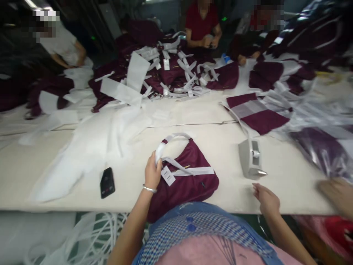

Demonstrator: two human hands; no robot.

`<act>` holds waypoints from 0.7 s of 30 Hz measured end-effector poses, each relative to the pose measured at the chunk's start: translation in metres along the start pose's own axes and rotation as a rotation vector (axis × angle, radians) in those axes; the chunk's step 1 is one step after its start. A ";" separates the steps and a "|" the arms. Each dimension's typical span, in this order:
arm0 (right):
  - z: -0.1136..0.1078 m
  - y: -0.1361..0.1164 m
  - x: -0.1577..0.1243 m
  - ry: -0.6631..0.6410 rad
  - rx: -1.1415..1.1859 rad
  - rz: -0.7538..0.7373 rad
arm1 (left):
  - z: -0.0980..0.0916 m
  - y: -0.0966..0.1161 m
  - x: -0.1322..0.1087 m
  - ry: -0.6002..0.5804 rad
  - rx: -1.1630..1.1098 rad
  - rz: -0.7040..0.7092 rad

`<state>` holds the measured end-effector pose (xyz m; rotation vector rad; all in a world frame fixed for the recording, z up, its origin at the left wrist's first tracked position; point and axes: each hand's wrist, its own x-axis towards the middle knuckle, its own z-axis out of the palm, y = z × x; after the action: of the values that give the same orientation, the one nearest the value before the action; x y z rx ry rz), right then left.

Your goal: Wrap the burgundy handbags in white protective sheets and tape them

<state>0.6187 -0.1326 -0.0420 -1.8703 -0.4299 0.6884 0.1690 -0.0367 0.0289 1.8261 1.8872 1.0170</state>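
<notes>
A maroon handbag [187, 186] lies at the table's front edge against my body. Its handle [176, 136] is partly covered in white wrapping, and a white strip crosses its front. My left hand [152, 171] is closed around the wrapped handle on its left side. A white tag [168, 176] hangs just beside my fingers. To the right stands a grey tape dispenser [249, 159]. My right hand [267, 200] is just in front of it, thumb and fingers pinched together. Whatever they may hold is too small to make out.
A black phone [107, 183] and white wrapping sheets [91, 147] lie left. Behind are maroon bags [173, 75] with white strips, and a maroon piece [257, 112]. Another person's hand [338, 195] is at right, near a plastic-wrapped bag [322, 149]. Several people work across the table.
</notes>
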 end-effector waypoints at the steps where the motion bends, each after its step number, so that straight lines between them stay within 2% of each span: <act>1: 0.008 -0.005 -0.010 -0.045 0.019 -0.011 | 0.001 0.000 0.000 -0.001 -0.012 0.004; 3: 0.034 -0.026 -0.037 -0.254 0.043 -0.075 | 0.001 0.002 0.000 0.005 -0.026 0.005; 7: 0.120 -0.098 -0.112 -0.924 0.030 -0.331 | -0.001 0.012 -0.006 0.020 -0.028 -0.041; 10: 0.183 -0.139 -0.161 -1.217 0.079 -0.418 | -0.003 0.018 -0.011 -0.001 -0.039 -0.044; 12: 0.214 -0.148 -0.183 -1.312 0.083 -0.414 | -0.004 0.018 -0.013 -0.005 -0.066 -0.029; 15: 0.242 -0.144 -0.196 -1.344 0.056 -0.390 | -0.004 0.016 -0.015 0.019 -0.091 -0.032; 21: 0.254 -0.135 -0.196 -1.263 -0.039 -0.362 | -0.002 0.012 -0.018 0.035 -0.106 -0.048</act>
<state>0.3085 -0.0129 0.0614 -1.1143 -1.5237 1.5461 0.1789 -0.0560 0.0346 1.7065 1.8506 1.1165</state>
